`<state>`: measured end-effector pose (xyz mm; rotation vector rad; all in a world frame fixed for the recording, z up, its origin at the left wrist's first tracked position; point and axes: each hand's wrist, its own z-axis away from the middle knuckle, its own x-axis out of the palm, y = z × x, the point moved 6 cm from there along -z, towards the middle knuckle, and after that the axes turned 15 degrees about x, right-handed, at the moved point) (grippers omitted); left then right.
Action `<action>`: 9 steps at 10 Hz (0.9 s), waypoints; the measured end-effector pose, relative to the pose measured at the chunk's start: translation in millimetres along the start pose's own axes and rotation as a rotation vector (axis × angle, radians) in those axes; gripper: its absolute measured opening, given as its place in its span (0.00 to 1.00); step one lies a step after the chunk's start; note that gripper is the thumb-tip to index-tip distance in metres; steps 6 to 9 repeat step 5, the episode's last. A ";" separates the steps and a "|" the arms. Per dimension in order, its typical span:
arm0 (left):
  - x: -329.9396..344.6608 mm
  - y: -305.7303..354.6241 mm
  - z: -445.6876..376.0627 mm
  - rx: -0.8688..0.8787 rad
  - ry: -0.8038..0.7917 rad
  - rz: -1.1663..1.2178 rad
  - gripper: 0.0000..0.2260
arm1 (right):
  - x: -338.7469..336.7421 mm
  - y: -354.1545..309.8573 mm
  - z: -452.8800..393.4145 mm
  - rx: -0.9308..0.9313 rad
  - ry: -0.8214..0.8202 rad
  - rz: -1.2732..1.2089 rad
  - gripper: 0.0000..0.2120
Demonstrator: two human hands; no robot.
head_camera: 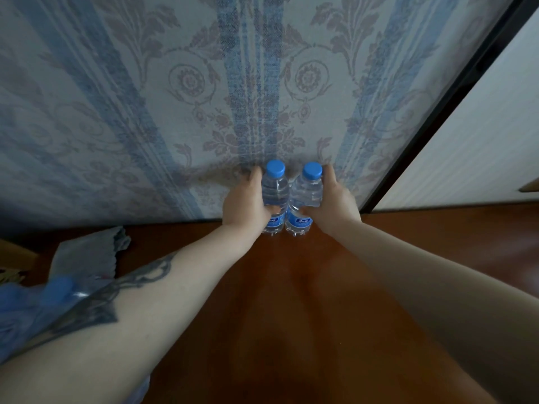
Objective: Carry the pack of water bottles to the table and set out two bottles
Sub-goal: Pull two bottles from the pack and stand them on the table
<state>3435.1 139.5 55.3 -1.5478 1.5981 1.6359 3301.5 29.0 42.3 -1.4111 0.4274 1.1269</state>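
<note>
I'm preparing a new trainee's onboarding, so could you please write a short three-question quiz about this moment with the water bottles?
1. True or false: each hand grips one bottle.
2. What colour are the caps on the two bottles?
3. Where does the opened pack lie? A) at the table's left side B) against the right wall C) between the two bottles

Key
1. True: the left hand holds the left bottle and the right hand holds the right bottle, both upright, close together by the patterned wall.
2. Blue.
3. A: the pack sits at the left of the wooden table, beside the left forearm.
</note>
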 end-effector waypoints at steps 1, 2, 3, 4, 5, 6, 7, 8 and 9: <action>0.3 -0.3 0.0 -0.004 -0.008 0.004 0.29 | -0.4 -1.9 2.1 0.002 0.005 -0.015 0.35; -0.4 0.9 0.4 -0.022 -0.028 0.002 0.31 | -2.5 -4.2 5.1 0.027 0.017 -0.030 0.37; -1.8 1.2 3.1 -0.054 -0.076 0.064 0.32 | -4.3 -6.5 8.8 0.060 -0.009 0.059 0.39; -8.9 -0.2 9.1 -0.116 -0.127 0.150 0.36 | -10.8 -7.1 16.0 0.090 -0.061 0.163 0.42; -20.9 -12.0 24.6 -0.214 -0.198 0.077 0.33 | -24.8 -10.5 30.0 0.085 -0.079 0.227 0.42; -20.9 -12.0 24.6 -0.214 -0.198 0.077 0.33 | -24.8 -10.5 30.0 0.085 -0.079 0.227 0.42; -20.9 -12.0 24.6 -0.214 -0.198 0.077 0.33 | -24.8 -10.5 30.0 0.085 -0.079 0.227 0.42; -20.9 -12.0 24.6 -0.214 -0.198 0.077 0.33 | -24.8 -10.5 30.0 0.085 -0.079 0.227 0.42; -20.9 -12.0 24.6 -0.214 -0.198 0.077 0.33 | -24.8 -10.5 30.0 0.085 -0.079 0.227 0.42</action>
